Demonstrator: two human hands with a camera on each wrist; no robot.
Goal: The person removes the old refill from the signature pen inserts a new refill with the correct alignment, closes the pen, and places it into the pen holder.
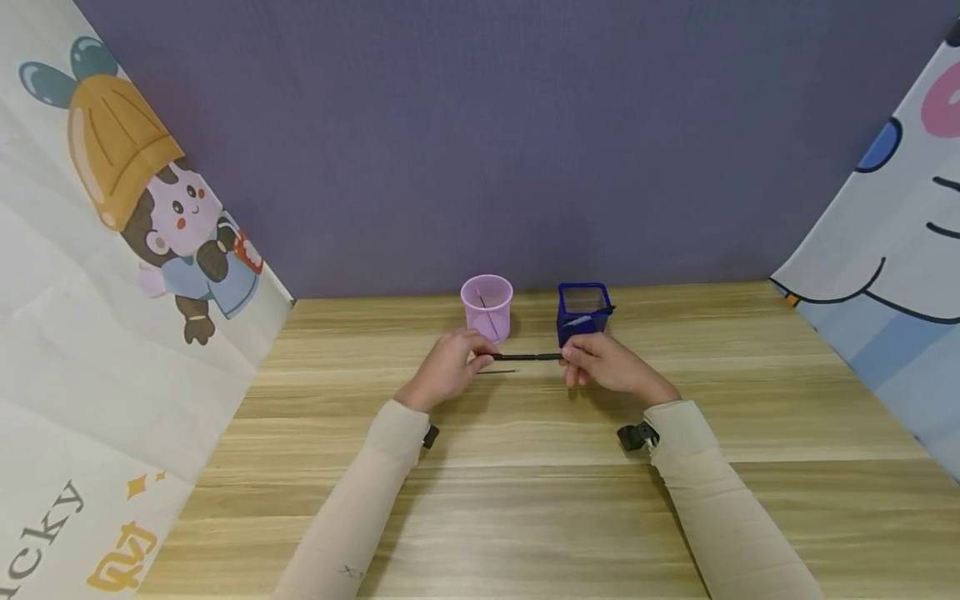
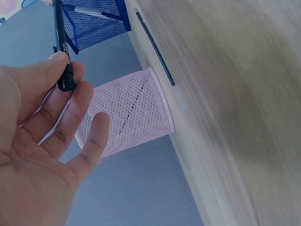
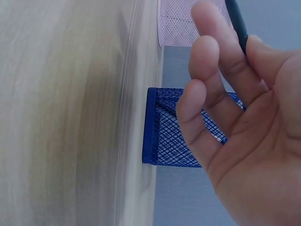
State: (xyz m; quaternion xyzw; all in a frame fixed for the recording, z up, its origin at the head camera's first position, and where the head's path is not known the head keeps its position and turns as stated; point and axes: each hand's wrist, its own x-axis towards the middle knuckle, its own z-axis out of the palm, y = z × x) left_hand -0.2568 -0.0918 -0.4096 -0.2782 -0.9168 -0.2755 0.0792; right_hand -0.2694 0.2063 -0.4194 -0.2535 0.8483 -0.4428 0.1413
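Note:
A black pen [image 1: 517, 357] is held level above the table, in front of two mesh pen holders. My left hand [image 1: 448, 367] pinches its left end between thumb and index finger; in the left wrist view the other fingers are spread. At the pen's right end, my right hand [image 1: 609, 364] pinches with thumb and index finger, its remaining fingers loosely bent. A thin dark pen refill [image 2: 157, 52] with a clear end lies on the table below the pen. Behind my left hand stands the round pink mesh holder [image 1: 474, 320], with a thin dark stick inside.
Behind my right hand is a square blue mesh holder [image 3: 174, 146] with a dark pen leaning out over its rim. A grey-purple panel [image 1: 525, 150] rises at the wooden table's [image 1: 525, 517] back edge. Printed cartoon cloths hang at both sides.

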